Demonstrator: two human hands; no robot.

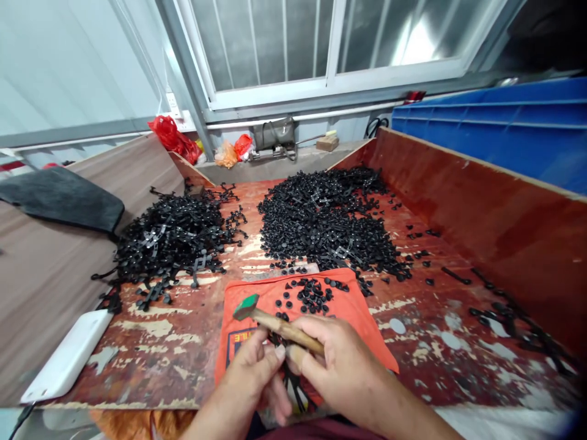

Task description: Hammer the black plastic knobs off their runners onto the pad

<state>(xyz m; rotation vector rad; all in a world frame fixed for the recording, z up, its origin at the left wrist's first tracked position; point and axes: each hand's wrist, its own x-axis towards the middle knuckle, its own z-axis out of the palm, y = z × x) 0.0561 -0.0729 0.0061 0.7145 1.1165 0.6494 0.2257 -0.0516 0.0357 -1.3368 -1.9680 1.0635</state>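
Note:
My right hand [339, 354] is closed around the wooden handle of a small hammer [287, 330], whose green head points up and left. Close beside it, my left hand [257, 370] pinches a black plastic part [276, 338], mostly hidden by the fingers. Thin black strips [297, 388] hang below, between both hands. Under the hands lies an orange cloth [367, 333] with dark print. Small round black plastic pieces [314, 296] are scattered on the cloth, just beyond my hands.
Behind the cloth rises a large heap of small black pieces [321, 214]. Another heap of black linked parts [169, 238] lies left. A white power bank [68, 354] with a cable rests at the left edge. Wooden boards [481, 226] wall the worn red table, beside a blue crate [499, 131].

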